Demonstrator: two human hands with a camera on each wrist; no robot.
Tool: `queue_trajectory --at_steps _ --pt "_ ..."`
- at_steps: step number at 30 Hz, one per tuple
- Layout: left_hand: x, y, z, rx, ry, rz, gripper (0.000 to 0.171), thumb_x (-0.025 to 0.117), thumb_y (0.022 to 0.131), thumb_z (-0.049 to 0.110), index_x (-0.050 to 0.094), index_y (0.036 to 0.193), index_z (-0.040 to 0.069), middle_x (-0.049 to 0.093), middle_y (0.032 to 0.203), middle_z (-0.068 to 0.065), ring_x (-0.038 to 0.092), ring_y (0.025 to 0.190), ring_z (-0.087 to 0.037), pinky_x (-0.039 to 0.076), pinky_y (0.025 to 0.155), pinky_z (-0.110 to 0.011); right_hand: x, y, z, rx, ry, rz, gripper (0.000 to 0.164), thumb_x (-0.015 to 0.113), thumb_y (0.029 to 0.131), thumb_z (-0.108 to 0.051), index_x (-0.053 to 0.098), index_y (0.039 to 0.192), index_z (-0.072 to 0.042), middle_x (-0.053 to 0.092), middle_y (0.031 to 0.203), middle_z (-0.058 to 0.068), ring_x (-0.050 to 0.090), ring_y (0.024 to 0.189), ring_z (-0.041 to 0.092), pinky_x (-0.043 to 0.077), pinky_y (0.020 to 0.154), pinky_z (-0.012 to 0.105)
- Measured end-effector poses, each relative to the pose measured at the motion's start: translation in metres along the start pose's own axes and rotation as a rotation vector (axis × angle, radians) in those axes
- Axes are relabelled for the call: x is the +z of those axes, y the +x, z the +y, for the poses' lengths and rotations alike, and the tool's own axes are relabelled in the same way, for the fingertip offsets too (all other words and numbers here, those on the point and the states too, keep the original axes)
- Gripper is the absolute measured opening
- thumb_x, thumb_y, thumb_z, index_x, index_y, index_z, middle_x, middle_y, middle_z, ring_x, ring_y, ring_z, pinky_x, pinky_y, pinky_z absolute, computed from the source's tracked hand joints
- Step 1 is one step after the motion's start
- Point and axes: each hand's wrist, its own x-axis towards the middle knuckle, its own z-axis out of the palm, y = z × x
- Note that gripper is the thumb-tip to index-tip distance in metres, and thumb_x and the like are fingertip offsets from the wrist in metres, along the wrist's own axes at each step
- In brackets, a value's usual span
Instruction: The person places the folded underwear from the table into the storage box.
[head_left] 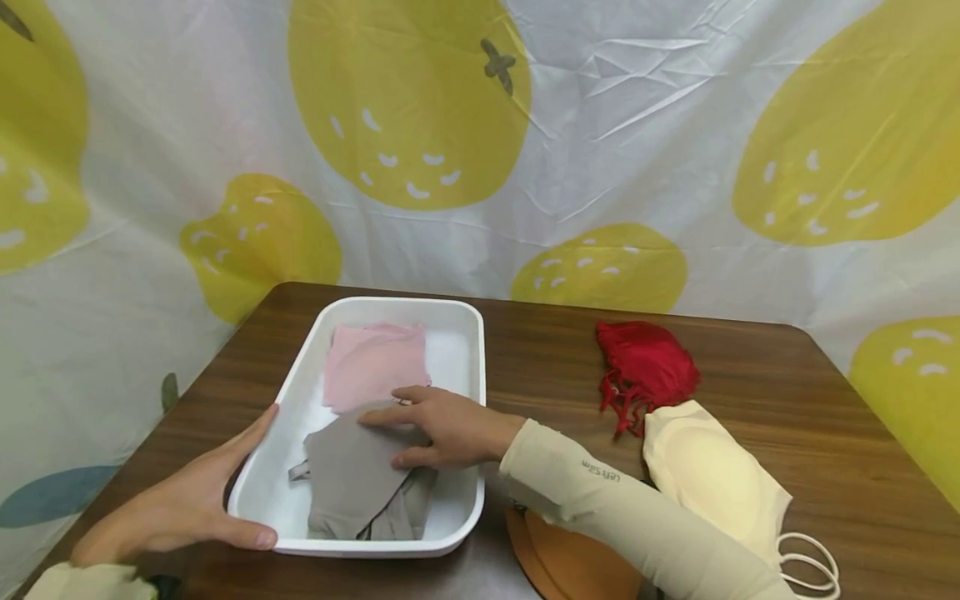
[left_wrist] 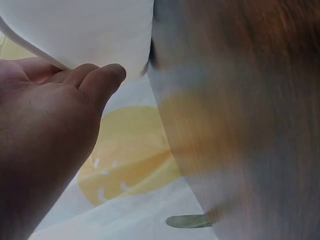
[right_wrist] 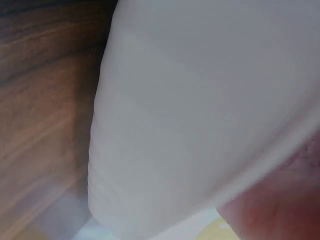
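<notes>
A white plastic tub (head_left: pixel 482 350) stands on the left part of the table. My left hand (head_left: pixel 183 492) grips its near left corner, thumb at the front rim and fingers along the left side; in the left wrist view those fingers (left_wrist: pixel 102 82) bend at the rim. Inside the tub lie a folded pink garment (head_left: pixel 375 362) at the far end and a grey bra (head_left: pixel 348 479) nearer me, a strap sticking out at its left. My right hand (head_left: pixel 457 425) rests on the grey bra with fingers spread and extended. In the right wrist view the tub wall (right_wrist: pixel 190 115) fills most of the picture.
On the right lie a red bra (head_left: pixel 652 362) with thin ties and a cream bra (head_left: pixel 712 475) with looped straps. A brown-orange cupped garment (head_left: pixel 570 558) is partly hidden under the right sleeve (head_left: pixel 622 500). A lemon-print curtain (head_left: pixel 420 250) hangs behind the wooden table (head_left: pixel 540 350).
</notes>
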Motion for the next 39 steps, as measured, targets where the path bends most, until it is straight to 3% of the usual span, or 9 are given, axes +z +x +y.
queue_trajectory --at_steps 9,13,18,25,29,34,39 --pt "0.002 0.0 -0.001 0.027 -0.004 0.01 0.132 0.091 0.066 0.025 0.001 0.163 0.022 0.017 0.166 -0.027 0.016 0.133 0.024 0.017 0.1 0.003 -0.017 -0.029 0.004 -0.022 0.026 0.141 0.057 0.072 0.093 -0.026 0.052 0.144 -0.011 0.056 0.142 0.013 0.053 0.133 0.026 0.044 0.111 0.041" --pt "0.002 -0.001 -0.001 0.031 0.0 0.015 0.132 0.091 0.066 0.026 0.002 0.163 0.021 0.017 0.166 -0.027 0.017 0.134 0.023 0.017 0.1 0.003 -0.024 -0.049 0.004 -0.035 0.01 0.195 0.051 0.073 0.091 -0.024 0.057 0.138 -0.01 0.062 0.133 0.008 0.058 0.124 0.022 0.047 0.106 0.038" --pt "0.002 0.0 -0.001 0.017 0.02 0.013 0.131 0.091 0.067 0.028 0.002 0.163 0.022 0.019 0.166 -0.025 0.02 0.135 0.02 0.022 0.101 0.0 -0.028 -0.083 0.004 0.004 0.018 0.2 0.049 0.076 0.089 -0.025 0.061 0.133 -0.011 0.065 0.127 0.005 0.061 0.117 0.02 0.05 0.1 0.038" --pt "0.002 -0.001 -0.001 0.022 0.003 0.022 0.134 0.092 0.065 0.026 0.002 0.163 0.021 0.018 0.165 -0.028 0.017 0.133 0.024 0.017 0.1 0.003 -0.025 -0.134 0.01 0.116 0.042 0.125 0.049 0.077 0.089 -0.025 0.061 0.133 -0.017 0.063 0.127 -0.002 0.059 0.12 0.019 0.05 0.101 0.042" --pt "0.003 -0.002 -0.002 0.005 0.015 0.026 0.134 0.093 0.064 0.026 0.003 0.163 0.021 0.02 0.165 -0.026 0.023 0.132 0.021 0.024 0.1 0.0 -0.02 -0.165 0.014 0.219 0.025 0.103 0.052 0.076 0.089 -0.034 0.059 0.135 -0.021 0.062 0.129 -0.006 0.057 0.12 0.021 0.049 0.099 0.045" --pt "0.001 -0.003 -0.001 -0.019 0.048 0.012 0.134 0.093 0.064 0.027 0.003 0.163 0.021 0.023 0.165 -0.024 0.031 0.129 0.015 0.036 0.096 -0.008 -0.009 -0.196 0.02 0.291 0.027 0.147 0.06 0.076 0.086 -0.048 0.059 0.136 -0.018 0.062 0.132 -0.006 0.058 0.121 0.024 0.05 0.097 0.045" --pt "0.0 -0.002 -0.003 -0.011 0.047 0.012 0.134 0.093 0.065 0.027 0.002 0.163 0.021 0.022 0.165 -0.024 0.029 0.13 0.017 0.033 0.098 -0.006 0.006 -0.215 0.024 0.31 0.011 0.24 0.063 0.079 0.082 -0.05 0.061 0.132 -0.018 0.062 0.129 -0.007 0.061 0.116 0.016 0.052 0.094 0.037"
